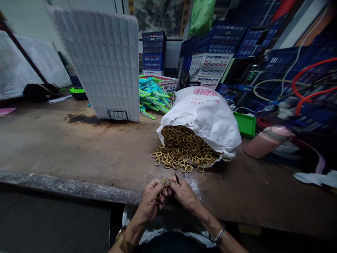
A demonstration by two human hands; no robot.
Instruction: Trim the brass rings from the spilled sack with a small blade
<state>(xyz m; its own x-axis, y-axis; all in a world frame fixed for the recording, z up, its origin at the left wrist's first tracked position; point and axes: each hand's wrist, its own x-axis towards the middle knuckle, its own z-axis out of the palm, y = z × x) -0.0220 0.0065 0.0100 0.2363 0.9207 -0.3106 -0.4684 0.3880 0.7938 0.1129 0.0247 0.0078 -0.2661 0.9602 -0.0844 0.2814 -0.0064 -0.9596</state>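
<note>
My left hand point(152, 198) is closed, its fingertips pinching a brass-coloured ring point(165, 180) above the table's front edge. Another ring point(158, 197) shows against the fingers of that hand. Close beside it, my right hand point(185, 195) is closed too, with its thumb and finger at the same ring. From its grip sticks up a small dark pointed blade point(177, 179); the handle is hidden. Just beyond both hands, a heap of brass-coloured rings point(181, 149) spills from the mouth of a white woven sack point(202, 109) lying on its side.
On the brown table point(105, 151), a tall white ribbed panel point(105, 63) stands at the back left. Behind are green and blue plastic pieces point(152, 93) and stacked blue crates point(154, 49). A pink bottle point(268, 140), a green tray point(244, 124) and orange hoses point(313, 95) lie right.
</note>
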